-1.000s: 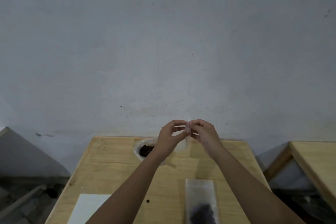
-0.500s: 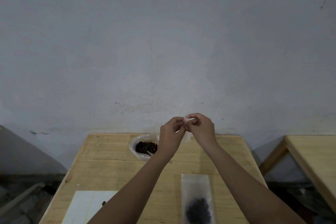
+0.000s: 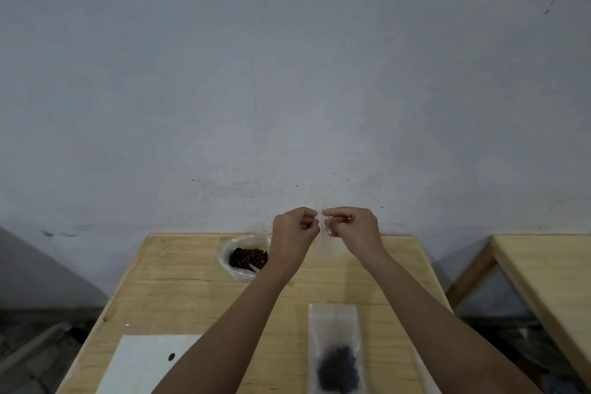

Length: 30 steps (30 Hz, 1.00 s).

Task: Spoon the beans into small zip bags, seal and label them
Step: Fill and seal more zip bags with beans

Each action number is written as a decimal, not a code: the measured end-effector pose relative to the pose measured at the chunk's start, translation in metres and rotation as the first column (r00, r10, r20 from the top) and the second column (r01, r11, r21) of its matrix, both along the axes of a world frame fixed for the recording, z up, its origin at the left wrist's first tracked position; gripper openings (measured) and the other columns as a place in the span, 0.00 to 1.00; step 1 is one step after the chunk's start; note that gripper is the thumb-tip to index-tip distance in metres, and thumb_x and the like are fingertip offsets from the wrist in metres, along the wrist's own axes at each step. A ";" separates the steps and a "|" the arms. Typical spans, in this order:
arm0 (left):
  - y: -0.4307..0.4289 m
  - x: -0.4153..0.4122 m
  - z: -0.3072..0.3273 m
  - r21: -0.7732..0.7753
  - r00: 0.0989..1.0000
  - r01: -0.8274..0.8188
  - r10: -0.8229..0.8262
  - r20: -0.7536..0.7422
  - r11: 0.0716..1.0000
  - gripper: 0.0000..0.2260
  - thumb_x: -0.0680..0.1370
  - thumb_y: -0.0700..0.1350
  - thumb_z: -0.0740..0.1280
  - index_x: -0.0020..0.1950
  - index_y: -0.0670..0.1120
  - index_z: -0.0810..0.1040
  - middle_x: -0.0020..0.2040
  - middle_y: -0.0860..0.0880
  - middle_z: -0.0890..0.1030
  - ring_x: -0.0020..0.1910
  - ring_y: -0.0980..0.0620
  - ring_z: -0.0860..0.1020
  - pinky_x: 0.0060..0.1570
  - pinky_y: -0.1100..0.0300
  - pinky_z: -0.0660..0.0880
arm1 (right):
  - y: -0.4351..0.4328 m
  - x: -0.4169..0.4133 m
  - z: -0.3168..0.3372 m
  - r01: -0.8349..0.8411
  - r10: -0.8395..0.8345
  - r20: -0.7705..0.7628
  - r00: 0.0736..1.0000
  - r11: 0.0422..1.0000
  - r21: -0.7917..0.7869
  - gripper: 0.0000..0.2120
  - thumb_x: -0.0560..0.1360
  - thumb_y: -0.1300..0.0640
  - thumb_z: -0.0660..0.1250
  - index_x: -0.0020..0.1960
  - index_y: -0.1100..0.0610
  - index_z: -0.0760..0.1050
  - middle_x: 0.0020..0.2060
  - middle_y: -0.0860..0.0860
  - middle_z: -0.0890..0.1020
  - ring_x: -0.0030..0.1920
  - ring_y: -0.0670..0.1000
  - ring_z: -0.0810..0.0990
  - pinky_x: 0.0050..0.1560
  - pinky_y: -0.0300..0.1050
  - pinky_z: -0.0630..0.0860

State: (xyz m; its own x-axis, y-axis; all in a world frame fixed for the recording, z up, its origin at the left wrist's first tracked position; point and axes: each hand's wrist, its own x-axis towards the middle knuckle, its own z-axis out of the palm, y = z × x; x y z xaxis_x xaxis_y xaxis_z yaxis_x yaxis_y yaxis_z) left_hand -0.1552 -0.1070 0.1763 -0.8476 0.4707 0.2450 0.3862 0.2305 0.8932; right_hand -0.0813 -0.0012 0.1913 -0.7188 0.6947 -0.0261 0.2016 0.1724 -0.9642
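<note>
Both hands have drawn slightly apart since half a second ago, when their fingertips met; a thin gap now shows between them. They hover at 12 o'clock above the far edge of the wooden table (image 3: 179, 294), in front of the grey wall (image 3: 287, 73).

Fingers of the left hand (image 3: 295, 229) are curled in tight, thumb and forefinger pinching one top corner of the empty zip bag (image 3: 327, 248). Those of the right hand (image 3: 351, 225) are curled the same way and pinch the other corner. This clear bag hangs down between the two hands, so faint against the wood that its outline is hard to trace.

At 11 o'clock on the table, just beside the left wrist, an open plastic bag (image 3: 225, 261) holds the dark beans (image 3: 248, 257), and a pale handle (image 3: 254, 266) pokes out of them. At 5 o'clock, between the forearms, the filled zip bag (image 3: 334, 323) lies flat with beans heaped at its near end. At 7 o'clock lies a white sheet (image 3: 140, 365) with a dark speck (image 3: 171, 357) on it. At 3 o'clock, well apart, stands a second table (image 3: 543, 278).
</note>
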 end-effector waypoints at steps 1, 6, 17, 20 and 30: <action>0.000 0.000 0.000 -0.010 1.000 0.000 0.000 -0.016 1.000 0.07 0.72 0.35 0.70 0.50 0.39 0.82 0.42 0.45 0.84 0.40 0.55 0.81 0.44 0.67 0.78 | 0.001 0.000 0.000 -0.001 0.001 0.006 1.000 1.000 0.007 0.09 0.70 0.69 0.69 0.47 0.61 0.83 0.32 0.53 0.82 0.36 0.52 0.82 0.48 0.45 0.81; 0.003 0.003 0.000 -0.067 0.999 0.003 -0.007 -0.052 0.998 0.08 0.73 0.35 0.69 0.51 0.38 0.82 0.43 0.43 0.84 0.42 0.53 0.81 0.46 0.66 0.76 | 0.003 0.002 0.001 0.000 -0.001 0.044 0.999 1.000 0.019 0.09 0.70 0.71 0.68 0.47 0.63 0.83 0.34 0.56 0.82 0.31 0.49 0.81 0.41 0.37 0.81; -0.008 -0.005 -0.001 -0.128 0.986 0.142 -0.152 -0.073 0.982 0.08 0.74 0.38 0.69 0.52 0.42 0.82 0.41 0.48 0.83 0.41 0.54 0.81 0.47 0.57 0.79 | 0.007 0.016 0.002 -0.032 0.031 0.047 0.998 0.999 0.033 0.11 0.69 0.71 0.67 0.45 0.60 0.83 0.32 0.55 0.82 0.35 0.52 0.82 0.50 0.48 0.81; -0.013 0.005 0.003 -0.062 0.941 0.335 -0.331 0.064 0.940 0.21 0.73 0.47 0.72 0.65 0.46 0.74 0.55 0.52 0.79 0.57 0.58 0.77 0.58 0.62 0.76 | 0.016 0.017 0.013 -0.078 0.078 0.054 0.995 0.997 0.006 0.09 0.70 0.69 0.68 0.48 0.61 0.83 0.35 0.56 0.83 0.34 0.52 0.82 0.49 0.48 0.81; -0.023 0.001 -0.008 -0.398 0.796 0.272 -0.437 -0.417 0.876 0.54 0.64 0.58 0.76 0.75 0.50 0.40 0.74 0.47 0.54 0.72 0.54 0.53 0.66 0.63 0.60 | 0.009 0.010 0.042 -0.324 0.305 0.143 0.941 0.937 0.133 0.09 0.70 0.70 0.68 0.45 0.61 0.83 0.28 0.51 0.81 0.29 0.44 0.79 0.39 0.34 0.78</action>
